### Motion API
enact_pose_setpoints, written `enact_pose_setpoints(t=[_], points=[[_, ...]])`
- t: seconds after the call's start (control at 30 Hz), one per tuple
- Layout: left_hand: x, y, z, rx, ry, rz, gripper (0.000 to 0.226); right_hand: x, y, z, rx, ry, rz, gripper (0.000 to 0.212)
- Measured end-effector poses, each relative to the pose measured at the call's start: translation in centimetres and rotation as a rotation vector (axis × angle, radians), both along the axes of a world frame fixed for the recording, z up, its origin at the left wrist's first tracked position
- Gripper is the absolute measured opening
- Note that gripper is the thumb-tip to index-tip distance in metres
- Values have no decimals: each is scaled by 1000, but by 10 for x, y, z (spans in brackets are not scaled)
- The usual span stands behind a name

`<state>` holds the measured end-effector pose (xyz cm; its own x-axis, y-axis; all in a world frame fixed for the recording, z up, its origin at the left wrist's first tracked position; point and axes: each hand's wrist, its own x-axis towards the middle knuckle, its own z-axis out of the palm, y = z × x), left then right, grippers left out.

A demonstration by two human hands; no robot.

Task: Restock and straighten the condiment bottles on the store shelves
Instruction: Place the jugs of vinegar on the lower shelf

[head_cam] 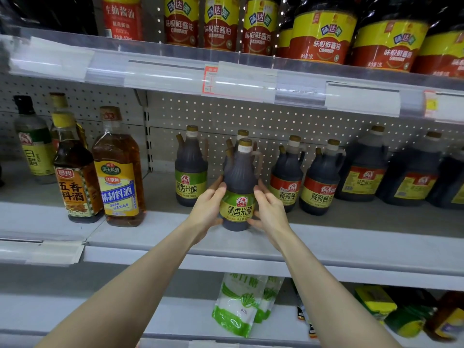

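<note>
Both hands hold one green bottle (237, 177) near the front of the middle shelf (163, 238). The left hand (208, 207) wraps its left side and the right hand (270, 209) wraps its right side, so each grip is curled round it. The bottle stands up straight with its label facing out. It may be resting on the shelf, but I cannot tell if its bottom touches.

The job looks only partly done. A second green bottle (191, 172) on the left stands farther back, so the row is not even. The red bottles (286, 182) on the right are not in line either. Bare shelf shows between the groups, so more could go in.

A third green bottle (242, 135) is right behind the held one, and only its top shows. The fingertips are hidden behind the bottle. The big jugs (364, 177) at the far right are partly cut off. The price tags (209, 79) are too blurry to read.
</note>
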<state>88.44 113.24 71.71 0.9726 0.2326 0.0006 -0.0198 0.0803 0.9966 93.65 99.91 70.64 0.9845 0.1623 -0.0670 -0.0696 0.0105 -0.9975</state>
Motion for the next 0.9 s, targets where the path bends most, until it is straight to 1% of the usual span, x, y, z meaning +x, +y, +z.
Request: enact_pose_setpoints(t=[0.3,0.47,0.53,0.57,0.63,0.73,0.9], points=[[1,1,2,43,9,-11,49,-5,-2,7,-27,-14,46,48],[-12,-1,12,160,-1,8,48,-15,-5,15,-111,-102,52,54],[-22,-1,19,202,-8,16,46,-24,-8,23,-110,-131,40,54],[-28,0,23,220,-14,25,49,-30,-9,28,-102,-145,36,53],[-45,0,34,239,-20,52,56,-45,-16,41,-91,-171,24,52],[-81,-6,55,262,-66,83,54,-72,-26,65,-107,-204,42,53],[-169,-17,96,307,-144,161,51,-152,-40,108,-106,-296,82,52]])
